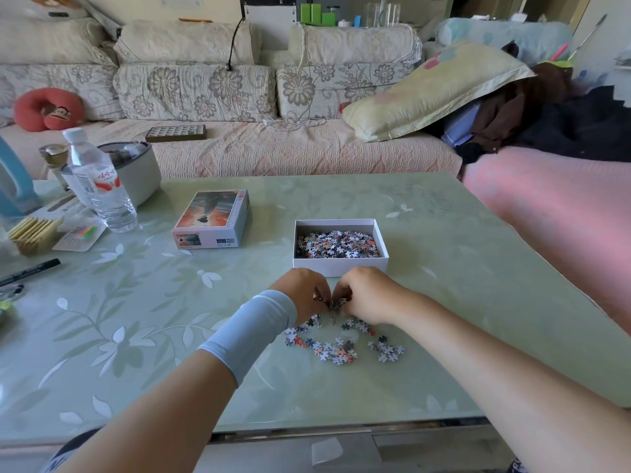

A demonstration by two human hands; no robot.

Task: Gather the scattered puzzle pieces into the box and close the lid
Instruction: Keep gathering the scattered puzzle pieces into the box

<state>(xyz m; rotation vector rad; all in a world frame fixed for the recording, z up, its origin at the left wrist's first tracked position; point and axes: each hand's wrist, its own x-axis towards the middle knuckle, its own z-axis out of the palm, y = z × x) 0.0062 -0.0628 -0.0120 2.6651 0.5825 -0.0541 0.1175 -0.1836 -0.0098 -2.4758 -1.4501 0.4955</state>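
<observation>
Pieces (341, 344) lie scattered just nearside of the fingers; left hand (302, 291) and right hand (367, 293) curl together, pinching a clump between them. Box (341, 266) sits open just beyond the fingertips, long axis crosswise, equally near both hands; lid (211, 218) far left.

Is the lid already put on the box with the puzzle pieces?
No, the lid lies on the table, left of the open box.
</observation>
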